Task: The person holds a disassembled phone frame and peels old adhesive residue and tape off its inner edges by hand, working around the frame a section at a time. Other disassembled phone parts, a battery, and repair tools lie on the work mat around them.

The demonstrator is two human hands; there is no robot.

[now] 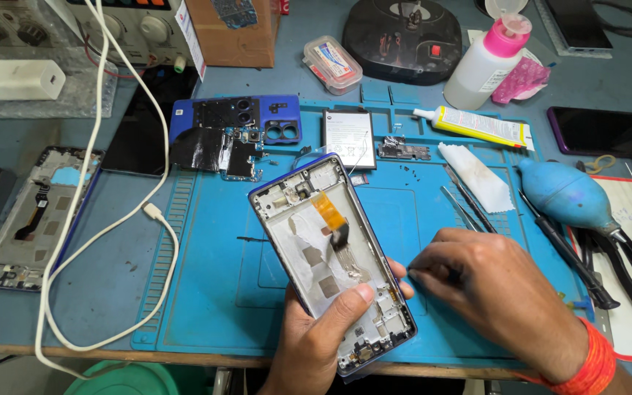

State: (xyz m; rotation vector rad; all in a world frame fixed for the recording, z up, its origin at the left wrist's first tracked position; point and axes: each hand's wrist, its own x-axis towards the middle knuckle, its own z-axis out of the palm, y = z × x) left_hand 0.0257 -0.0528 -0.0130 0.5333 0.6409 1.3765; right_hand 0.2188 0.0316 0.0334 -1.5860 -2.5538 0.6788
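The phone frame (330, 256) is open, held tilted above the blue mat (206, 292). The left hand (323, 333) grips it from below, thumb on top. The right hand (491, 292) is just beside it, fingers pinched on a thin tool I can hardly see. A battery (348, 137) and glue tube (477, 126) lie farther back.

Bright, even light; sharp, soft shadows.

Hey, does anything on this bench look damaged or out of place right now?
Nothing looks spilled or knocked over. The phone frame in the left hand is stripped open, its orange ribbon cable loose and curling up. Removed parts, such as the blue back cover, lie scattered on the blue mat.
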